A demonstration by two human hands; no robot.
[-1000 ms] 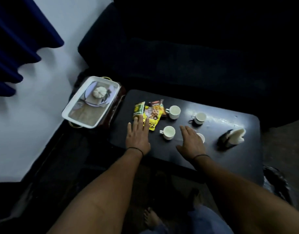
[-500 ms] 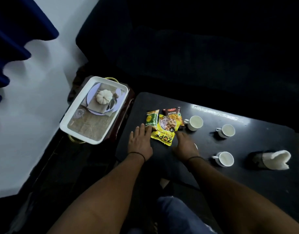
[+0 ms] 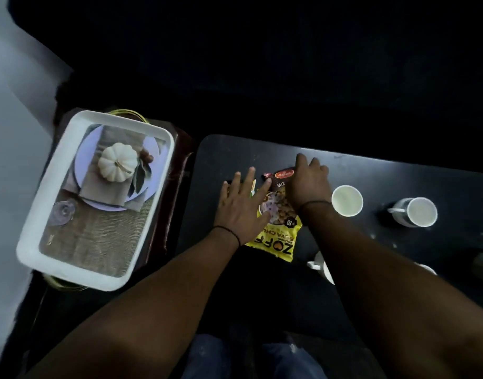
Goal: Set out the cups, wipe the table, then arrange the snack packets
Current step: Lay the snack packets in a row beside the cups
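The yellow packet [image 3: 278, 239] lies flat on the black table [image 3: 398, 181], near its left end, with its long axis running near to far. Its letters "ZOF" and "SOYA CH" read upside down from the near side. The dark packet [image 3: 281, 178] lies at its far end and shows "MIX" and a red logo. The left hand [image 3: 241, 206] rests with straight fingers over a green packet [image 3: 252, 187], holding nothing. The right hand [image 3: 307, 181] covers the dark packet; whether it holds it cannot be told. White cups [image 3: 346, 200] stand to the right.
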